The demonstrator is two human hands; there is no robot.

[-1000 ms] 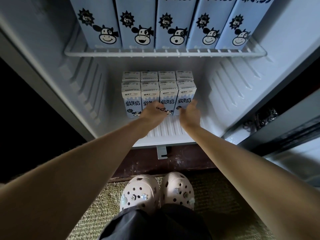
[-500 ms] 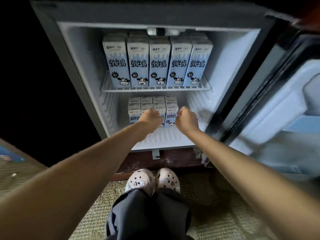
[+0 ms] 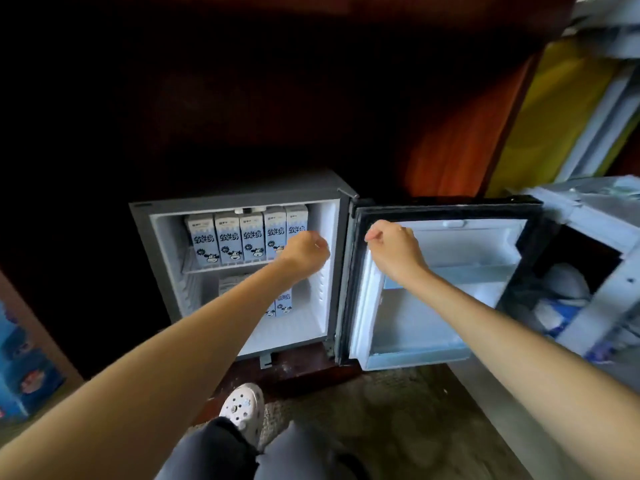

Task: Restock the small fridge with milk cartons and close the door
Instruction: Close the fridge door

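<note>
Both of our hands have come up and out of the lower compartment since a moment ago, and we now stand farther back from the fridge [image 3: 239,202]. Our left hand [image 3: 304,251] is curled into a loose fist, holding nothing, in front of the upper shelf [image 3: 221,266], where five milk cartons [image 3: 227,242] stand upright in a row. More cartons [image 3: 284,303] sit on the fridge floor below, partly hidden by our left forearm. Our right hand [image 3: 393,245], also closed and empty, hovers before the open door [image 3: 443,289], which swings wide to the right. One white clog [image 3: 242,410] shows on the carpet [image 3: 381,410].
</note>
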